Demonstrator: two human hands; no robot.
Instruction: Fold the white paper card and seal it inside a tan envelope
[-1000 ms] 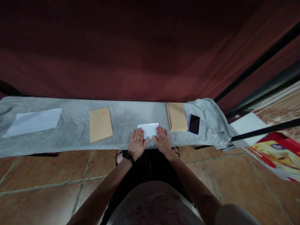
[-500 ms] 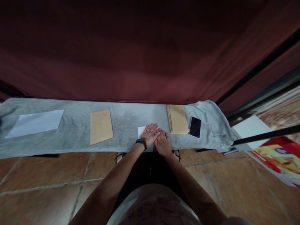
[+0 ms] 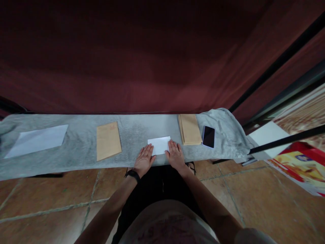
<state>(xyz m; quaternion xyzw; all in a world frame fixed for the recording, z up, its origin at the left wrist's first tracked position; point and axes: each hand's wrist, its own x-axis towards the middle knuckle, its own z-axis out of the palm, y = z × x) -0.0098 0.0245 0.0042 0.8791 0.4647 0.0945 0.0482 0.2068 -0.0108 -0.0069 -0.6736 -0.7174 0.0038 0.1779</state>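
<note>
A small white folded sheet of paper (image 3: 159,145) lies flat on the grey cloth near its front edge, between my two hands. My left hand (image 3: 144,159), with a black band on the wrist, rests palm down with fingers stretched out at the paper's left end. At the right end, my right hand (image 3: 175,155) lies flat, its fingers extended over the paper's edge. Just right of that hand is a stack of brown envelopes (image 3: 191,129). Farther left, a single brown envelope (image 3: 108,141) lies on the cloth.
The grey cloth (image 3: 83,135) covers a long narrow surface. A larger white sheet (image 3: 38,139) lies at the far left. Right of the stack is a phone (image 3: 208,137). A dark red curtain (image 3: 152,81) hangs behind, and a red printed box (image 3: 302,166) stands at the right.
My left hand has slid left across the paper, away from my right hand, so more of the paper shows. My right hand stays near the paper's right end.
</note>
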